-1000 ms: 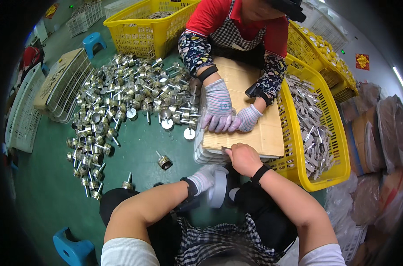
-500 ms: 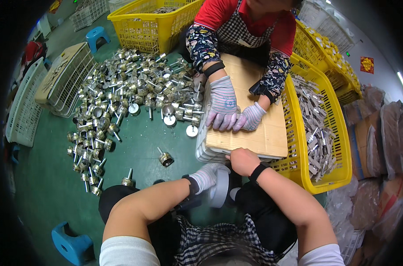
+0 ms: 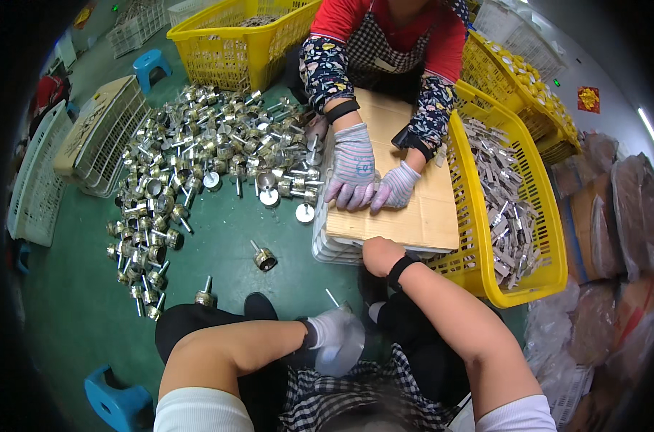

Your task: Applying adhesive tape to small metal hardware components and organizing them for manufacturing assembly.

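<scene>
In a striped work glove, my left hand is low in front of my lap, closed on a pale, ring-shaped roll of tape that is blurred by motion. Bare and curled, my right hand touches the near edge of a cardboard sheet. Its fingertips and anything in them are hidden. The cardboard lies on a white plastic crate. Across from me, a co-worker's gloved left and right hands press down on the cardboard.
Many metal cups with stems are heaped on the green floor at left; one stray cup lies nearer. A yellow basket of metal strips stands against the crate's right. Blue stools and wrapped cartons are around.
My left hand has moved down toward my lap with the tape roll, away from the crate. A metal stem now shows beyond it. My right hand stays at the cardboard's edge.
</scene>
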The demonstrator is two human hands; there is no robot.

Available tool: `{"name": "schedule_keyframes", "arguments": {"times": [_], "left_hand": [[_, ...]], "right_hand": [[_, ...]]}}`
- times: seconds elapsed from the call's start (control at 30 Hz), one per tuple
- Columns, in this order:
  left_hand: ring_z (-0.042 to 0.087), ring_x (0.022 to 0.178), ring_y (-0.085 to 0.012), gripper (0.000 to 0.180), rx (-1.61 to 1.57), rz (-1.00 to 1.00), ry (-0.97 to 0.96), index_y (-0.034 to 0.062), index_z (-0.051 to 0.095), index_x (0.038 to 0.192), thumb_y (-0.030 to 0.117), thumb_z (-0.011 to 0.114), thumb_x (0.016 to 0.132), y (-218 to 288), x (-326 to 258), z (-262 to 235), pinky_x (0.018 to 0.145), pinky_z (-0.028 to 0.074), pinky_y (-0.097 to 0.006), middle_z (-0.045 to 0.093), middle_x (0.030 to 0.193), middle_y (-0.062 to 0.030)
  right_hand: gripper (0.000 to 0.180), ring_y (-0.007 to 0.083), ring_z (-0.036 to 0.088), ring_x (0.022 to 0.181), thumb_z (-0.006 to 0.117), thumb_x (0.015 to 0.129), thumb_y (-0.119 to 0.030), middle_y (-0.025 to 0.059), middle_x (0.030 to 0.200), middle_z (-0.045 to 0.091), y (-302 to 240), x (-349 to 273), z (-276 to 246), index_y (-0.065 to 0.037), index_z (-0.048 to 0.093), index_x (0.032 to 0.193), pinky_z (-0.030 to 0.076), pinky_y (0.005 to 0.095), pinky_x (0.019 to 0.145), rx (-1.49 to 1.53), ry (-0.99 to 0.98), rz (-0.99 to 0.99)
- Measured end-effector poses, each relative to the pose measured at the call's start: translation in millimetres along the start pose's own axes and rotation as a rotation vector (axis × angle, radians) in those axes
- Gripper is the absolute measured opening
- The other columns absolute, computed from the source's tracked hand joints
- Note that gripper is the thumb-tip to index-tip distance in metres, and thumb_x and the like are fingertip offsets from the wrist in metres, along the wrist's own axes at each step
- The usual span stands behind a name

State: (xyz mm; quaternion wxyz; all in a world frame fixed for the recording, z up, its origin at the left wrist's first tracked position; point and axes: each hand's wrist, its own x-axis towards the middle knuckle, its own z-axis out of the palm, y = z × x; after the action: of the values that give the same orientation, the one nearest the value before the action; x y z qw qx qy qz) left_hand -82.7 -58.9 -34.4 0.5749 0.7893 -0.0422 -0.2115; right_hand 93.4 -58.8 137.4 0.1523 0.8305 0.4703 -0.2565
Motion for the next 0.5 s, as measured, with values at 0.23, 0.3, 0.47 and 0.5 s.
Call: {"name": "schedule_keyframes", "arguments": {"times": [0.23, 0.3, 0.47, 0.5], "left_hand": [[0.059, 0.094, -0.0231, 0.043, -0.284, 0.050, 0.346, 0.0049, 0.062, 0.102, -0.014, 0.052, 0.065, 89, -19, -79, 0.084, 0.046, -0.031, 0.062, 0.099, -0.0119], [0.059, 0.093, -0.0211, 0.041, -0.311, 0.106, 0.348, 0.0050, 0.062, 0.102, -0.014, 0.053, 0.066, 117, -14, -92, 0.083, 0.046, -0.030, 0.062, 0.099, -0.0116], [0.058, 0.086, -0.0138, 0.033, -0.772, 0.190, 0.320, 0.0013, 0.057, 0.105, -0.007, 0.059, 0.074, 127, 9, -124, 0.078, 0.048, -0.028, 0.062, 0.094, -0.0077], [0.058, 0.083, -0.0134, 0.031, -0.580, 0.240, 0.399, 0.0019, 0.056, 0.108, -0.005, 0.056, 0.077, 132, 2, -133, 0.074, 0.048, -0.026, 0.061, 0.090, -0.0057]], "right_hand": [[0.027, 0.0375, 0.060, 0.079, 0.048, 0.084, -0.020, 0.0234, 0.082, 0.061, 6, -58, -65, 0.002, 0.062, 0.081, 0.048, 0.0424, 0.072, 0.161, 0.253, -0.097], [0.026, 0.0359, 0.060, 0.074, 0.049, 0.085, -0.021, 0.0228, 0.076, 0.060, 18, -73, -91, 0.003, 0.059, 0.079, 0.047, 0.0431, 0.068, 0.316, 0.553, -0.095], [0.027, 0.0236, 0.054, 0.059, 0.049, 0.089, -0.021, 0.0153, 0.064, 0.055, -4, -104, -109, 0.001, 0.054, 0.075, 0.042, 0.0326, 0.059, 1.060, 0.900, -0.253], [0.022, 0.0102, 0.049, 0.061, 0.049, 0.088, -0.017, 0.0027, 0.064, 0.053, -18, -103, -106, -0.001, 0.053, 0.074, 0.041, 0.0268, 0.057, 1.078, 0.941, -0.385]]}}
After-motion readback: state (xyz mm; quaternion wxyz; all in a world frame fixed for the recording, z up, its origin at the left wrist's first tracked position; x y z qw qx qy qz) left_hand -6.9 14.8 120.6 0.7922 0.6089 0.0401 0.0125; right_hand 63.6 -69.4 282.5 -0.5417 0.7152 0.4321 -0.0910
